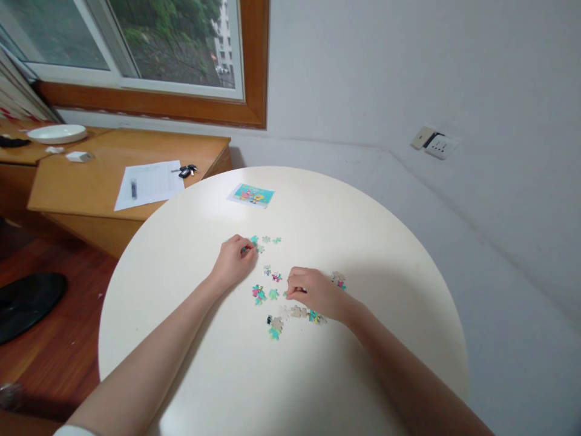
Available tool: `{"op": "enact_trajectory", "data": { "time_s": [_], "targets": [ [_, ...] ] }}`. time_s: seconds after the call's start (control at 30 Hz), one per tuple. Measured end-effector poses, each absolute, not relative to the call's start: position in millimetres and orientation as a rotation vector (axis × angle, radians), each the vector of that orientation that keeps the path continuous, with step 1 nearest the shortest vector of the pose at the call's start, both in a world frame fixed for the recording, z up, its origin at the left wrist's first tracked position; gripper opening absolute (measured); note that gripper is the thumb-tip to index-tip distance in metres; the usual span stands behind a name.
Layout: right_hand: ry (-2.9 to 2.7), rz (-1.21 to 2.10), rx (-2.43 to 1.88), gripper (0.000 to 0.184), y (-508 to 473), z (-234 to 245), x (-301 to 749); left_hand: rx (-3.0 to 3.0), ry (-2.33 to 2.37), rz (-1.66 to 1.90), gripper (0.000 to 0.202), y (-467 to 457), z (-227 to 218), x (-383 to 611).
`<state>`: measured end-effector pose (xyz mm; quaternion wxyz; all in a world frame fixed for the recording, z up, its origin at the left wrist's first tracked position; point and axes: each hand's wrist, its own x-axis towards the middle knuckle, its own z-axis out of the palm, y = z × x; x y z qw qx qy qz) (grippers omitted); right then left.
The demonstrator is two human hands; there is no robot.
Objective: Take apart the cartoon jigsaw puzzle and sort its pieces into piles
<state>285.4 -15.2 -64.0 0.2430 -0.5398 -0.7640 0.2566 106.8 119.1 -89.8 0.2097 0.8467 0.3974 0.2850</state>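
My left hand (235, 261) rests at the upper left of a scatter of jigsaw pieces, its fingers pinched at a small teal jigsaw piece mostly hidden by them. Loose teal pieces (266, 240) lie just right of those fingertips. Nearer the middle, my right hand (313, 289) is closed, thumb and finger on a greenish piece of which only an edge shows. Left of it are a yellow-green piece (273, 294) and a pink and teal cluster (259, 294). Pale face-down pieces (298, 311) lie below, and several more pieces (338, 280) are partly behind the right hand.
The round white table (181, 339) carries a cartoon picture card (252, 195) near its far edge. Beyond it on the left, a wooden desk (104, 148) holds a paper sheet (152, 181), keys (187, 171) and a white dish (57, 134). A wall (363, 79) stands behind.
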Motion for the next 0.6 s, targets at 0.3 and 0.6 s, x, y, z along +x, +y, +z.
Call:
{"op": "enact_trajectory", "data": {
  "time_s": [0.3, 0.6],
  "targets": [
    [-2.127, 0.708, -1.453, 0.019, -15.3, -60.8, 290.7, 2.338, 1.091, 0.800, 0.019, 118.4, -89.5, 106.6],
    [-2.263, 0.821, -1.334, 0.012, -20.9, -54.4, 285.7, 2.332, 1.110, 0.809, 0.018, 117.6, -88.5, 107.7]
  ]
}}
